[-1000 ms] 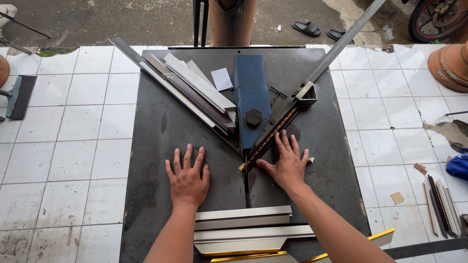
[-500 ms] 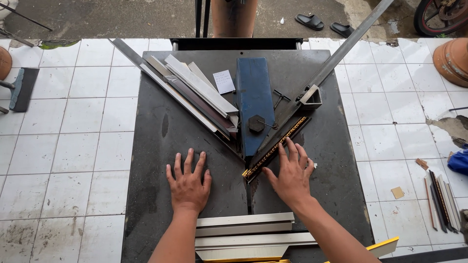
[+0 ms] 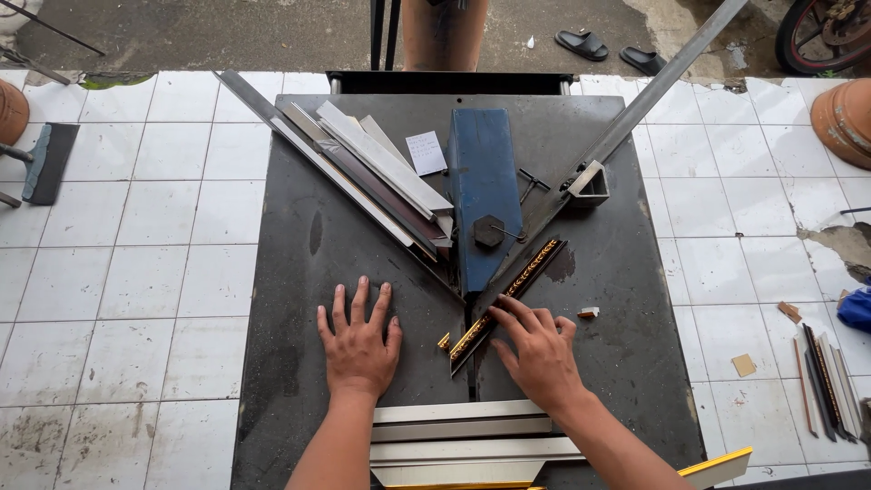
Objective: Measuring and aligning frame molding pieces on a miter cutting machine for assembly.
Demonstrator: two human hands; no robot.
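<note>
Item: gilt moulding strip (image 3: 508, 298), narrow, dark-edged with a gold ornamental face. It lies on the dark bench (image 3: 299, 299), slanting from its near end at about 7 o'clock to its far end at 1 o'clock, close along the right-hand metal fence (image 3: 635, 109). Its near end is cut to a point just right of the bench's centre slot.

Small gold offcut (image 3: 444, 341): beside that near end, at its 9 o'clock. A second pale chip (image 3: 589, 313) lies at the strip's 3 o'clock.

Right hand (image 3: 540, 354): palm down, fingers (image 3: 513, 308) spread and pressing on the strip's lower half; not curled round it.

Left hand (image 3: 358, 340): flat on the bare bench at the strip's 9 o'clock, fingers open and fanned, holding nothing.

Blue cutter housing (image 3: 484, 195): upright block at 12 o'clock from the strip, with a black hexagonal knob (image 3: 488, 231) on its face.

Stack of grey and dark mouldings (image 3: 381, 177): along the left fence, at 11 o'clock.

Silver mouldings (image 3: 463, 436): laid crosswise at the near bench edge, 6 o'clock.

Surround: white-tiled floor (image 3: 136, 272).
</note>
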